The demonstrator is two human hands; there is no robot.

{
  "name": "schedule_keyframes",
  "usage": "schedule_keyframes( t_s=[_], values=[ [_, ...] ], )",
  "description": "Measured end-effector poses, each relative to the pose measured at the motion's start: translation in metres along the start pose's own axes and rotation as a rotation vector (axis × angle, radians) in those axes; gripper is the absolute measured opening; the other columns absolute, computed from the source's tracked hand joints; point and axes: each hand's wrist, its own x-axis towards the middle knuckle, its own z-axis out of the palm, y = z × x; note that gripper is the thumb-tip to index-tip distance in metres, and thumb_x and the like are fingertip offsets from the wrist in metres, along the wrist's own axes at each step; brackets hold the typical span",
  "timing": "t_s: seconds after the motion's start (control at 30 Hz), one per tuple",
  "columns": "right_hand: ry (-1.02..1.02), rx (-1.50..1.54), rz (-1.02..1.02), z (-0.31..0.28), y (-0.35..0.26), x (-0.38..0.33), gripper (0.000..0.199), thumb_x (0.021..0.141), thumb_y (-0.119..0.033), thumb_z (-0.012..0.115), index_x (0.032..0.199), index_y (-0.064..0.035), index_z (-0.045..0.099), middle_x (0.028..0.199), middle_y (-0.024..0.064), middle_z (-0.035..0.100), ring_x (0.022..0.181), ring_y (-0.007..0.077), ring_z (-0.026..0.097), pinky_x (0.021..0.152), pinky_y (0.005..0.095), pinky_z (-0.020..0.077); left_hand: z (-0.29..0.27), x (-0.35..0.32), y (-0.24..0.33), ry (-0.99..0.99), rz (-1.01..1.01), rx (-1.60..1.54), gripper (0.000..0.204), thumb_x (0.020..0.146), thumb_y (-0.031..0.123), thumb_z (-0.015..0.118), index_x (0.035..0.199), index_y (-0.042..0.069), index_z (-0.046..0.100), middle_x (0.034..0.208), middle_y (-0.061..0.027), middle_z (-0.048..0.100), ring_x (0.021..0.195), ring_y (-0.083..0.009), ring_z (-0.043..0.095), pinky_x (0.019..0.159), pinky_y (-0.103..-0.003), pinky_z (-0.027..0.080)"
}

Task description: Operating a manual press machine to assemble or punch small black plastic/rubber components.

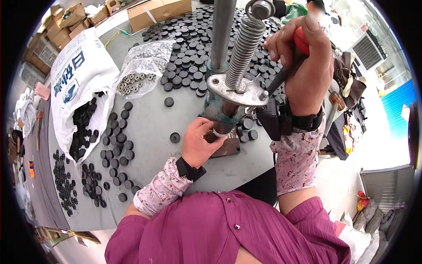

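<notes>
1. My left grip point(200, 143): thumb and forefinger pinch a pale round piece point(220, 133) low on the press point(211, 115), directly under its green body. The fingertips partly hide the piece, so its full shape cannot be told.
2. My right grip point(310, 66): raised to the right of the press, higher than the left, with the fingers curled around a red knob point(301, 42). The knob tops a dark lever point(281, 80), which slants down toward the press.
3. Upper parts of the press: an upright metal column point(223, 37), a coil spring point(246, 48) leaning to its right, and, at the spring's foot, an oval metal plate point(237, 95). The whole stands on the grey surface point(154, 176).
4. Black caps point(189, 59): crowded behind the press on both sides of the column, with looser groups to the left of my left grip. Two lie singly between these masses; the nearer shows its hollow side.
5. White sack point(83, 57): at the left, mouth toward me, with dark pieces visible inside.
6. Clear bag point(151, 55): just beside the sack, containing small metallic parts point(136, 82).
7. Black straps point(190, 170): one at each of my wrists, adjoining floral sleeves point(162, 185).
8. Cardboard box point(158, 12): along the far edge.
</notes>
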Motion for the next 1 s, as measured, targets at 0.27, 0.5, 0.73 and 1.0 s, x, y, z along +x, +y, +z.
schedule_keyframes(
  t_s=[0.27,0.5,0.73,1.0],
  values=[
    [-0.018,0.019,-0.018,0.000,0.003,-0.002,0.047,0.103,-0.042,0.046,0.077,-0.0030,0.053,0.056,0.0034,0.040,0.060,0.0188,0.048,0.075,0.0373,0.0478,0.006,0.001,-0.005,0.079,0.136,0.045,0.036,0.065,0.016,0.089,0.086,-0.002,0.065,0.099,-0.0110,0.062,0.092,-0.0319,0.060,0.081,-0.041,0.050],
    [-0.059,0.172,-0.065,-0.012,-0.007,-0.033,0.038,0.099,-0.036,0.055,0.087,0.0006,0.056,0.060,0.0057,0.046,0.054,0.0163,0.043,0.062,0.0317,0.0417,-0.009,-0.004,-0.003,0.015,0.077,-0.040,0.047,0.068,0.022,0.091,0.104,0.001,0.070,0.109,-0.0121,0.062,0.102,-0.0312,0.061,0.090,-0.041,0.050],
    [-0.266,-0.137,-0.413,-0.068,0.004,-0.199,0.030,0.095,-0.040,0.060,0.097,-0.0101,0.058,0.083,0.0076,0.070,0.083,0.0277,0.070,0.091,0.0526,0.0503,-0.119,-0.030,-0.020,0.097,-0.077,0.350,0.042,0.074,0.015,0.085,0.112,0.003,0.070,0.117,-0.0128,0.063,0.105,-0.0308,0.062,0.093,-0.038,0.051],
    [-0.337,-0.582,-0.553,-0.103,0.028,-0.235,0.033,0.089,-0.032,0.071,0.111,-0.0157,0.052,0.101,0.0052,0.073,0.103,0.0265,0.068,0.109,0.0583,0.0382,-0.199,-0.082,-0.057,0.078,-0.348,0.834,0.051,0.077,0.015,0.081,0.124,0.003,0.062,0.118,-0.0151,0.059,0.105,-0.0371,0.061,0.092,-0.044,0.050]
  ],
)
